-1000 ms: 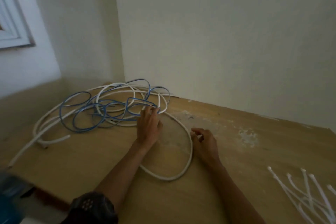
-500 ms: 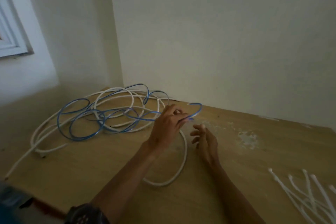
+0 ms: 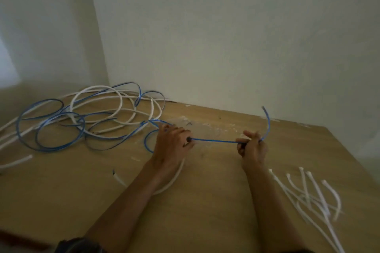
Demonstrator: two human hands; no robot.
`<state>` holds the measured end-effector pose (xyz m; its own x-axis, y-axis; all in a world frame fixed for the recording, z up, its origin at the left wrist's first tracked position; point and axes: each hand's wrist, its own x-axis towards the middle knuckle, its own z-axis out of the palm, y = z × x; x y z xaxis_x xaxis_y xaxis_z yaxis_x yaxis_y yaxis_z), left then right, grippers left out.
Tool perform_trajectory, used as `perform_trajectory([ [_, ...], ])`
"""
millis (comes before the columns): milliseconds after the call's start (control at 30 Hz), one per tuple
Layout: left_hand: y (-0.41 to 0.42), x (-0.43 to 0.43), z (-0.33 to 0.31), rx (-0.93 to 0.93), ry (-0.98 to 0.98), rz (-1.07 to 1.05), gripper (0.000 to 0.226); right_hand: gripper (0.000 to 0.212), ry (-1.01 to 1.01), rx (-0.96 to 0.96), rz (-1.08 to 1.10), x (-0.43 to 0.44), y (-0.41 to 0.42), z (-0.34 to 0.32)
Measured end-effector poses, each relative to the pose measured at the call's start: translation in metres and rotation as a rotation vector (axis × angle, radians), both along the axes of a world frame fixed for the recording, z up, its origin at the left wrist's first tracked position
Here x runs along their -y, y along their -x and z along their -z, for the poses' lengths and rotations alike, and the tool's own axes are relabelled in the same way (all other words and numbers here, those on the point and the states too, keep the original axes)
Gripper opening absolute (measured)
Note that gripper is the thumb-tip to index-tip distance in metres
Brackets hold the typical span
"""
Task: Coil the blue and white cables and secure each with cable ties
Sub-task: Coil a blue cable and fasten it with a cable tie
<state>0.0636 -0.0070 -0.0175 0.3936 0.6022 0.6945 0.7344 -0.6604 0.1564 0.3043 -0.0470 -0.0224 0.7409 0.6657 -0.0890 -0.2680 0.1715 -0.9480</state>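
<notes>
Left hand (image 3: 171, 147) over wooden table (image 3: 205, 207), walls (image 3: 226, 47)

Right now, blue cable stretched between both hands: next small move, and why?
Probably bring the left hand to the right hand, folding the straight blue cable span into a first loop: its free end sticks up past the right hand, and the rest lies tangled with the white cable.

Blue cable (image 3: 213, 140): stretched taut between left hand (image 3: 171, 146) and right hand (image 3: 252, 148), centre frame; white cable (image 3: 96, 96) tangled upper left; cable ties (image 3: 312, 197) lower right
</notes>
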Motion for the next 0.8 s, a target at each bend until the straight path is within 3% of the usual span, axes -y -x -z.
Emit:
perform_trajectory([
  [133,0.053,-0.022,-0.004,0.217,0.013,-0.215,0.004,0.044,-0.083,-0.291,0.185,0.023,-0.037,-0.001],
  [200,0.061,-0.024,0.000,0.310,0.046,-0.223,0.012,0.038,-0.104,-0.253,0.216,0.024,-0.034,-0.003],
  [300,0.045,-0.016,-0.002,0.393,0.113,-0.031,0.016,0.025,-0.163,-0.096,0.112,0.009,-0.005,-0.009],
  [400,0.031,-0.010,-0.002,0.331,0.202,0.128,0.025,0.013,-0.095,0.203,-0.128,0.007,0.036,-0.014],
  [533,0.023,-0.015,-0.010,0.301,0.303,0.263,0.029,0.019,-0.025,0.566,-0.231,0.010,0.050,-0.019],
  [600,0.015,-0.025,-0.027,0.275,0.239,0.277,0.030,0.025,-0.032,0.656,-0.271,0.009,0.045,-0.019],
  [733,-0.021,-0.034,-0.078,0.060,0.070,0.340,0.024,0.036,-0.072,0.538,-0.349,0.010,0.049,-0.017],
  [800,-0.044,-0.030,-0.097,-0.115,-0.076,0.367,0.016,0.048,-0.075,0.353,-0.420,0.011,0.051,-0.021],
])
